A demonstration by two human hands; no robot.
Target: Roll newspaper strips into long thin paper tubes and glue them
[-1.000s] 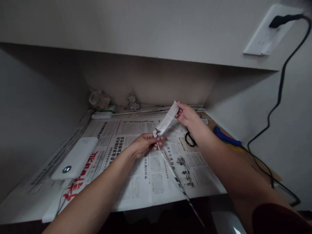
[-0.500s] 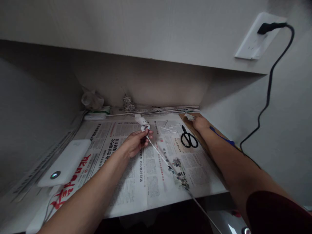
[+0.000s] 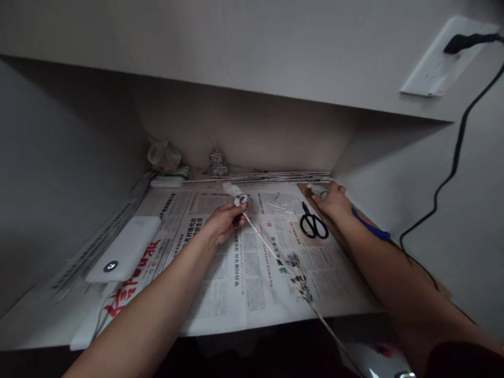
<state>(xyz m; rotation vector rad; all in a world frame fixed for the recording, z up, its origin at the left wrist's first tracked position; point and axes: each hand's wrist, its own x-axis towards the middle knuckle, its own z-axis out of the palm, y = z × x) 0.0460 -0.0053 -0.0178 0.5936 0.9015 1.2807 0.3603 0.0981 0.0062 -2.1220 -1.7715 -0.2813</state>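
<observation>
My left hand (image 3: 228, 223) pinches a thin white paper stem (image 3: 258, 231) near its upper end, above the newspaper. Just beyond the fingertips, a rolled strip of printed paper (image 3: 235, 193) sits at the stem's end. Lower down, small printed-paper pieces (image 3: 301, 286) cluster round the stem, which runs past the table's front edge. At the back right my right hand (image 3: 333, 199) curls over a crumpled pale wad (image 3: 317, 191) on a brown board (image 3: 305, 188); its grip is partly hidden. Black-handled scissors (image 3: 314, 223) lie left of the right forearm.
Newspaper (image 3: 220, 283) covers the tabletop. A white power bank (image 3: 126, 247) lies at left. Thin paper sticks (image 3: 275, 177), a twisted paper bundle (image 3: 218, 163) and a plastic bag (image 3: 163, 155) are at the back. Small paper strips (image 3: 281, 205) lie near the scissors. A black cable (image 3: 437, 197) hangs at right.
The view has shifted, so most things appear farther right. My right hand's fingers now spread farther over the pale wad. My left hand keeps its pinch on the stem.
</observation>
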